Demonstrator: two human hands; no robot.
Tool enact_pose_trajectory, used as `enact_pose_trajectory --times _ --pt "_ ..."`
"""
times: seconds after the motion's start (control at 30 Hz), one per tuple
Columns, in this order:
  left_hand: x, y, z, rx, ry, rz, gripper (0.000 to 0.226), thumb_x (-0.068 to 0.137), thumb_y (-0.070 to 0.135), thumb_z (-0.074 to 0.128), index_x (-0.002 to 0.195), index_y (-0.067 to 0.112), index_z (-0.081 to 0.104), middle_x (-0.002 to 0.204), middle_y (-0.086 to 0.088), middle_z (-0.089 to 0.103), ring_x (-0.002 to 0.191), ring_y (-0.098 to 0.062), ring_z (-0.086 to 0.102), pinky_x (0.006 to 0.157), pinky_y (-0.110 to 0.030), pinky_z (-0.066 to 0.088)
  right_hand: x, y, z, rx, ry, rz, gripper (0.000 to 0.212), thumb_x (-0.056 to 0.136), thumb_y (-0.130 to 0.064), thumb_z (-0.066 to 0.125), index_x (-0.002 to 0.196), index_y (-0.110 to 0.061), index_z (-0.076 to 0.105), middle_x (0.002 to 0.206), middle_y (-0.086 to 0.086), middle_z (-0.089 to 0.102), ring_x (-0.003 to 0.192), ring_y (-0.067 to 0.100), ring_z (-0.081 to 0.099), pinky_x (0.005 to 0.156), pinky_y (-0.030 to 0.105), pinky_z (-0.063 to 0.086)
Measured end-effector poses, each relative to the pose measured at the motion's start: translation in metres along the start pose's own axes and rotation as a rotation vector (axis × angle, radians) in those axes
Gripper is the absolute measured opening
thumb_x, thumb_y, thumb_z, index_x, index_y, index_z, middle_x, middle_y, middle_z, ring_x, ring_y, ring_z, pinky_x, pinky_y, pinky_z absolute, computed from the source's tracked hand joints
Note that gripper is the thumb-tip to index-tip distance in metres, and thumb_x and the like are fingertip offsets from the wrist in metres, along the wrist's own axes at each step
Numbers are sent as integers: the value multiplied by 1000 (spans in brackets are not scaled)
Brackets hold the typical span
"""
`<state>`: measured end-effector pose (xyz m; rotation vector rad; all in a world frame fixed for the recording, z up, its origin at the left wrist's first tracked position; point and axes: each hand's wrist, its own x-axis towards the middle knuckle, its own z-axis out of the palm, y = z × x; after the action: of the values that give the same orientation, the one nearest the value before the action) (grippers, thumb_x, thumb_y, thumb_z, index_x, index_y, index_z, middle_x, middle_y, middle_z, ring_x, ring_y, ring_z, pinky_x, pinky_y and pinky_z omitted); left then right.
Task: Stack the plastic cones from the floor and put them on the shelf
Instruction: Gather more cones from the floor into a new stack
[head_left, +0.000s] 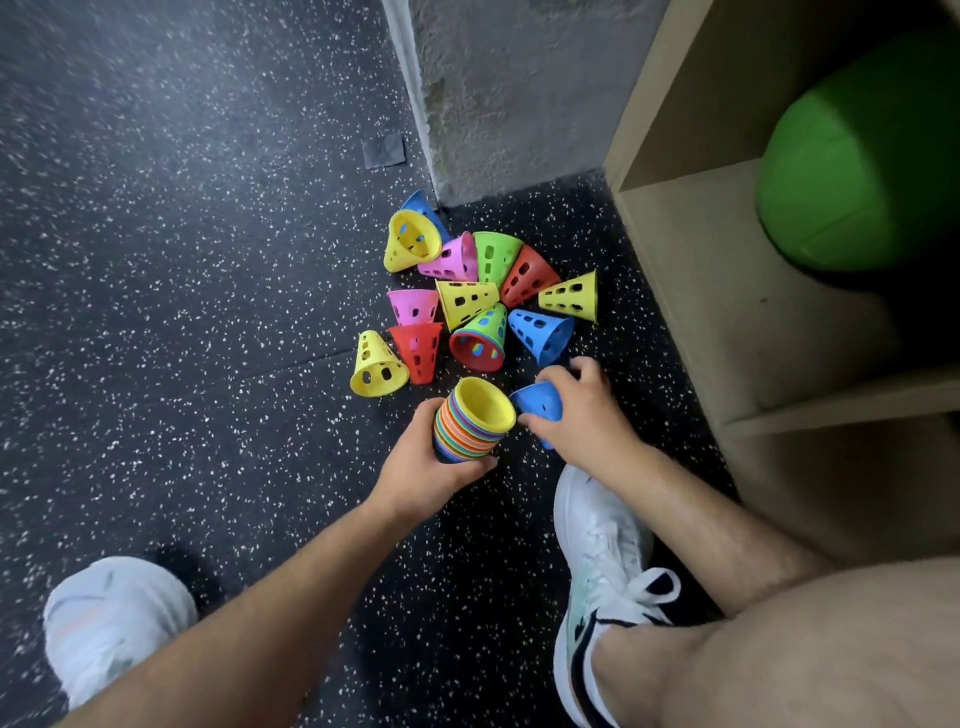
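Head view: both hands were busy, with one blue cone beside the stack.

My left hand (434, 470) was wrapped round the nested stack (470, 423), its yellow mouth tilted up and away from me toward the loose cones (465, 301) on the floor (208, 312). Just right of that mouth, close enough that I couldn't tell whether they touched, my right hand (576, 413) gripped the blue cone (537, 402), rim up-left and tip toward me, roughly parallel to the stack. I judged the tip had to lift over the rim and drop in. The shelf (727, 291) stood well to the right.
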<state>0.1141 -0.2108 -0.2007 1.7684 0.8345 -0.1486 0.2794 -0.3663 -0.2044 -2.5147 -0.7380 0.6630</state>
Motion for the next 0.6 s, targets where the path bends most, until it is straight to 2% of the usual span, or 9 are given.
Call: enact_pose_trajectory --times 0.1,0.17,0.23,0.3,0.37,0.43,0.53,0.6 --pt "0 -1 2 -22 -6 -7 79 66 40 95 130 37 49 111 16 68 99 3 66 99 -36 55 -2 4 -9 192 60 5 25 78 -29 80 92 -17 64 107 4 54 94 25 59 89 39 51" --pt "2 -1 5 -39 -4 -4 80 65 42 95 130 36 49 111 16 68 100 2 66 98 -34 55 -3 -1 -22 358 207 -9 21 80 -27 79 87 -16 63 107 0 57 86 20 64 82 39 56" --pt "2 0 9 -54 4 -5 78 65 41 95 128 37 49 111 15 68 98 2 66 95 -29 54 -4 -13 -35 473 328 -90 20 81 -27 78 87 -16 62 114 1 59 94 19 67 85 37 57" --pt "2 2 13 -93 20 -1 75 67 36 95 127 35 51 109 14 70 96 2 67 90 -25 53 -4 -23 -42 481 305 -195 21 80 -33 75 85 -19 61 118 1 60 106 16 64 92 38 55" --pt "5 6 15 -134 38 9 73 68 31 95 127 32 52 108 13 71 96 0 69 88 -24 54 -5 -29 -43 384 141 -264 27 80 -45 71 89 -21 63 118 -6 61 114 11 58 97 38 50" --pt "8 11 15 -172 54 16 71 68 28 95 126 31 54 106 13 72 95 -3 70 88 -25 55 -3 -33 -40 328 42 -295 35 84 -53 64 104 -23 64 115 -11 61 113 8 55 96 32 48" --pt "12 14 10 -176 71 12 70 69 28 95 125 30 53 105 14 71 94 -1 69 87 -22 55 15 -33 -35 394 146 -272 34 94 -39 55 119 -17 63 116 -4 63 109 14 58 93 31 49" --pt "12 13 4 -181 85 6 69 69 27 95 124 31 53 105 13 71 94 -1 69 87 -21 54 35 -32 -29 202 168 -351 33 93 -25 58 124 -15 63 124 4 61 116 22 55 101 37 45"
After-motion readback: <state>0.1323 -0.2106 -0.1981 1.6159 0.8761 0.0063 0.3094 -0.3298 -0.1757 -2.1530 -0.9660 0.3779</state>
